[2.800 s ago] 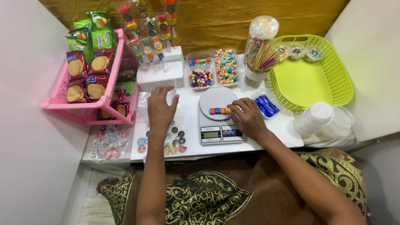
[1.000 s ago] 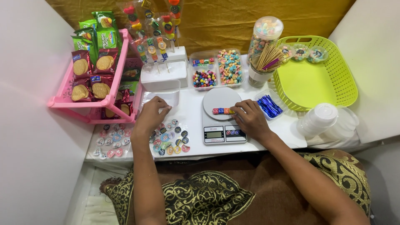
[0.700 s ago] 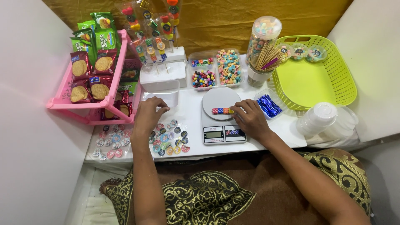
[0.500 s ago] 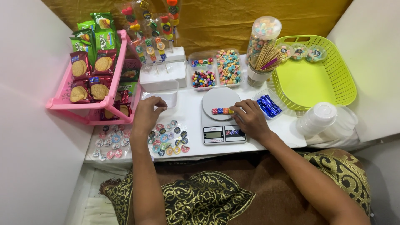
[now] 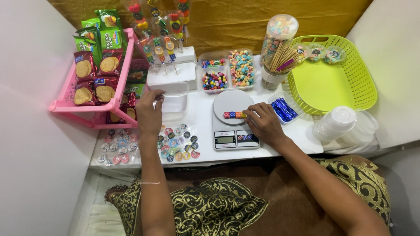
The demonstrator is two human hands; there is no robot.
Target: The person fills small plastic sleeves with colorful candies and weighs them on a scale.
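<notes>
Right hand [image 5: 264, 123] touching candy skewer [image 5: 235, 115] on scale [image 5: 233, 118]; left hand [image 5: 149, 112] well apart.

A small sweets stall: candy trays [image 5: 227, 70], kitchen scale [image 5: 234, 120], snack rack [image 5: 94, 105].

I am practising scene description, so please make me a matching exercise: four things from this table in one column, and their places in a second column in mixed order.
Things:
1. candy skewer
2. blue twist ties
3. round stickers
4. biscuit packs

Places:
A. in the pink rack
B. on the kitchen scale
C. flat on the table, near the left hand
D. in a small clear tray right of the scale

Pairs: 1-B, 2-D, 3-C, 4-A
</notes>
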